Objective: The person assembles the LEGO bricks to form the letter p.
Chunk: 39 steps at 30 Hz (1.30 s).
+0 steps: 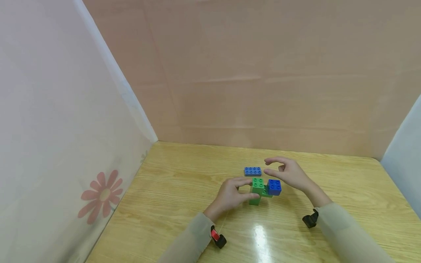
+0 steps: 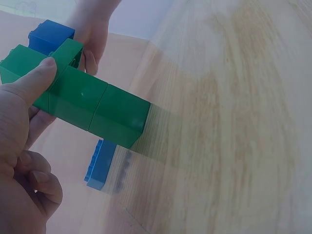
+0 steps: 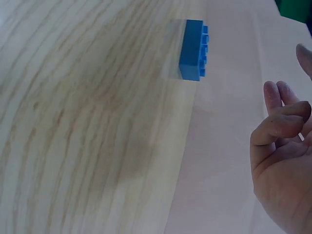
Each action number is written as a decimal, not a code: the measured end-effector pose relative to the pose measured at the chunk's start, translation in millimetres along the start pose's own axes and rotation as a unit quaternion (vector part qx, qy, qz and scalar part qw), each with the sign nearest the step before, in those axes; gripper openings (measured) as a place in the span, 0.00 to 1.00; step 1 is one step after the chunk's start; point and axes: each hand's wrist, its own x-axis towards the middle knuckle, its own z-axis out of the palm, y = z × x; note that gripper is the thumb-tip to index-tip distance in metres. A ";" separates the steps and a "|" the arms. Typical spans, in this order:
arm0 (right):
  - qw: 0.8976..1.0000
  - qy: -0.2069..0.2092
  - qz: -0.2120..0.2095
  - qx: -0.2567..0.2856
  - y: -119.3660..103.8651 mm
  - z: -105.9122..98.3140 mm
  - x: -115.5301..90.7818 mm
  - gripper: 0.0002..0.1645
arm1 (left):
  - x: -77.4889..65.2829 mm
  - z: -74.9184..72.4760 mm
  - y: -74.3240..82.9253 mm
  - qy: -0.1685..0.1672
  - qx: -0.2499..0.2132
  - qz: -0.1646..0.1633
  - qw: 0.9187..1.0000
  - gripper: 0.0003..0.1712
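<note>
My left hand [image 1: 231, 193] grips a tower of green toy building bricks [image 1: 255, 200] between thumb and fingers; the left wrist view shows the thumb flat along its upper part. A green brick [image 2: 68, 54] juts from the tower's side and bears a dark blue square brick [image 1: 274, 187]. Beside this build, my right hand [image 1: 289, 173] hovers with fingers loosely bent and thumb apart, holding nothing. Behind the tower, a lighter blue long brick [image 1: 252, 171] lies studs up on the table; in the right wrist view this long brick [image 3: 190, 51] stands clear of the right hand [image 3: 282, 156].
The wooden table [image 1: 184, 171] meets a tan backdrop [image 1: 210, 91] at its far edge. A pale cloth wall [image 1: 59, 109] with a pink flower print rises on the left, and another light wall [image 1: 406, 153] on the right. Black wrist straps sit on both sleeves.
</note>
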 end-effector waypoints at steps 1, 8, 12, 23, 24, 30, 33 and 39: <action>1.000 -0.003 0.003 0.000 1.3 1.1 2.2 0.27 | 0.4 0.3 0.0 0.001 0.000 0.002 1.000 0.30; 0.999 -0.031 -0.008 -0.018 11.1 7.9 15.4 0.29 | 1.4 -0.2 1.2 -0.001 0.000 0.021 1.000 0.29; 0.999 -0.037 -0.016 -0.029 18.6 11.8 21.4 0.31 | 0.3 -0.1 2.2 -0.001 0.004 0.018 1.000 0.30; 0.996 -0.076 -0.015 -0.043 32.3 23.1 35.4 0.36 | -1.4 0.1 2.3 -0.005 0.003 -0.003 1.000 0.29; 0.996 -0.080 -0.015 -0.046 32.8 24.0 36.6 0.36 | -1.6 0.0 2.3 -0.004 0.003 -0.003 1.000 0.30; 0.994 -0.090 -0.003 -0.063 36.0 28.3 43.4 0.35 | -1.2 0.0 1.9 -0.005 -0.001 -0.001 1.000 0.28; 0.993 -0.092 0.005 -0.073 37.8 29.2 45.9 0.33 | -0.7 0.7 1.4 -0.006 -0.005 -0.001 1.000 0.28; 0.992 -0.098 0.018 -0.079 40.1 30.6 48.4 0.28 | -0.6 1.2 1.0 -0.004 -0.003 0.001 1.000 0.28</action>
